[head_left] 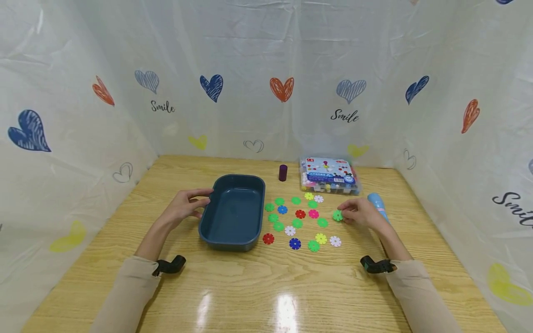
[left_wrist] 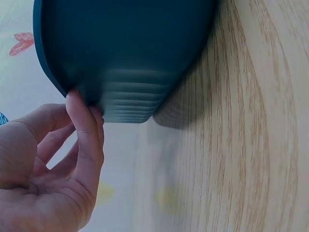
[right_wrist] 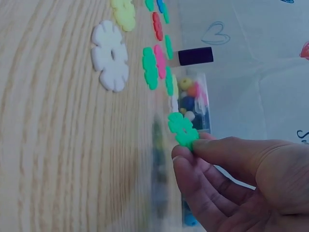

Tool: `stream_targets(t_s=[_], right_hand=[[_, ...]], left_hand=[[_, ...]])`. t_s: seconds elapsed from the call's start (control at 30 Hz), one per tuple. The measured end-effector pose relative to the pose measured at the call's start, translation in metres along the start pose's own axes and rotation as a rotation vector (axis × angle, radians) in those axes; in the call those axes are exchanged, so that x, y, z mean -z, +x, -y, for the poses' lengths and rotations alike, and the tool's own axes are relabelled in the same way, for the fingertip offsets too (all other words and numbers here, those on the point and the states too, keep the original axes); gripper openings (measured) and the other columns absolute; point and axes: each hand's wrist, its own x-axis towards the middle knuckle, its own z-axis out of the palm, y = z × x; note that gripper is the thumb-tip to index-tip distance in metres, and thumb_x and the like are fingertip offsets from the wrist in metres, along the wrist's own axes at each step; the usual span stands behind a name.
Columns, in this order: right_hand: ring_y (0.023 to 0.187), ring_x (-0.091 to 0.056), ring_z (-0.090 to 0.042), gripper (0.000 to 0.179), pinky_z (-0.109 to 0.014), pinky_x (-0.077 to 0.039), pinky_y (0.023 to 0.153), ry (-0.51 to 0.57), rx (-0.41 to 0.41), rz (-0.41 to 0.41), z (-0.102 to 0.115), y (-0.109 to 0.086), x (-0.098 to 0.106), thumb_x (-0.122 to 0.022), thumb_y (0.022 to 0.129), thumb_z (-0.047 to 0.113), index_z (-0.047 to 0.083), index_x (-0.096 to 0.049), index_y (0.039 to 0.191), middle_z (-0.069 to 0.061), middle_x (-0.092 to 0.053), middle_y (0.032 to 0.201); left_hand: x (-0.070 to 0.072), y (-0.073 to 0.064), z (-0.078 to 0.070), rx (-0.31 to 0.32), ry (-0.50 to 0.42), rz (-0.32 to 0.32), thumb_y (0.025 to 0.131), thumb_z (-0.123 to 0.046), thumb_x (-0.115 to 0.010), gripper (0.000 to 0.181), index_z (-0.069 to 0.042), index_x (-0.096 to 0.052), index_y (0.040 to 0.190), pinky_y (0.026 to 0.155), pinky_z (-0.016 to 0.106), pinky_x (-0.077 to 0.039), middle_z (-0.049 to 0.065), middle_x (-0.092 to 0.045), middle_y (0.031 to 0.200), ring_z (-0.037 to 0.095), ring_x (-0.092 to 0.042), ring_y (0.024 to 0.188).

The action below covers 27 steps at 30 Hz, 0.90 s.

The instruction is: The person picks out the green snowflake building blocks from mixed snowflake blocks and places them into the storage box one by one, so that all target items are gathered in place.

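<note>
A deep blue-green plastic basin point(head_left: 231, 215) stands left of centre on the table. At its left rim my left hand point(head_left: 186, 206) holds the edge with curled fingers; the left wrist view shows the fingertips point(left_wrist: 75, 99) right at the rim. On the right, my right hand point(head_left: 360, 212) pinches a green notched plastic disc point(right_wrist: 183, 130) between thumb and fingertips. Between basin and hand lie several more flower-shaped discs, among them a red disc point(head_left: 268, 238), a dark blue disc point(head_left: 294, 243), a pink disc point(head_left: 313, 213) and a white disc point(right_wrist: 111, 55).
A clear box point(head_left: 329, 175) with a printed label and colourful balls stands at the back right. Left of it is a dark purple cylinder point(head_left: 283, 173). Beyond my right hand lies a light blue roll point(head_left: 376, 203). A curtain with hearts point(head_left: 250, 115) borders the wooden table point(head_left: 250, 291).
</note>
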Motion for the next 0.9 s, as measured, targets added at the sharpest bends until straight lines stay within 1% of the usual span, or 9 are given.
stream_targets(t_s=[0.1,0.23,0.4,0.53,0.7,0.9], right_hand=[[0.080,-0.069,-0.025,0.022,-0.035,-0.059,0.069,-0.017,-0.002,-0.007,0.003,0.002,0.001,-0.060,0.094,0.005,-0.008,-0.067,0.110,-0.021,-0.069,0.096],[0.082,-0.069,-0.027,0.023,-0.037,-0.059,0.071,-0.035,-0.002,-0.004,0.008,0.005,0.003,-0.059,0.095,0.007,-0.006,-0.067,0.111,-0.020,-0.069,0.096],[0.086,-0.070,-0.035,0.024,-0.042,-0.059,0.075,-0.011,0.023,0.006,0.017,0.010,0.004,-0.058,0.096,0.007,-0.007,-0.066,0.114,-0.022,-0.069,0.099],[0.089,-0.069,-0.039,0.024,-0.043,-0.059,0.078,0.020,0.066,0.020,0.024,0.016,0.004,-0.057,0.096,0.004,-0.010,-0.065,0.115,-0.025,-0.069,0.100],[0.089,-0.070,-0.041,0.025,-0.045,-0.059,0.079,0.034,0.095,0.029,0.035,0.026,0.005,-0.057,0.096,0.003,-0.011,-0.065,0.114,-0.026,-0.069,0.098],[0.093,-0.069,-0.042,0.024,-0.047,-0.058,0.082,0.026,0.099,0.031,0.052,0.035,0.006,-0.057,0.097,0.005,-0.009,-0.065,0.114,-0.026,-0.069,0.100]], left_hand=[[0.000,0.000,0.000,0.000,-0.008,0.002,0.097,-0.018,-0.061,0.049,-0.003,-0.050,0.142,0.068,0.032,-0.059,0.022,-0.045,0.148,0.004,-0.061,0.101],[0.000,0.000,0.001,-0.003,-0.017,0.004,0.097,-0.018,-0.062,0.050,-0.002,-0.049,0.143,0.067,0.031,-0.059,0.022,-0.045,0.149,0.001,-0.061,0.099],[-0.001,0.001,0.001,0.001,-0.023,0.003,0.097,-0.018,-0.062,0.050,-0.001,-0.049,0.142,0.065,0.028,-0.058,0.023,-0.045,0.148,0.002,-0.061,0.096],[-0.001,0.001,0.001,0.003,-0.024,-0.001,0.097,-0.016,-0.062,0.049,-0.001,-0.050,0.142,0.065,0.029,-0.058,0.023,-0.046,0.147,0.003,-0.062,0.094],[-0.001,0.001,0.001,0.000,-0.014,-0.017,0.097,-0.015,-0.062,0.047,-0.001,-0.051,0.140,0.065,0.031,-0.059,0.023,-0.048,0.146,0.003,-0.062,0.092],[0.001,0.001,0.002,0.006,-0.015,-0.039,0.097,-0.015,-0.062,0.046,0.000,-0.052,0.140,0.064,0.030,-0.058,0.024,-0.049,0.145,0.004,-0.062,0.089]])
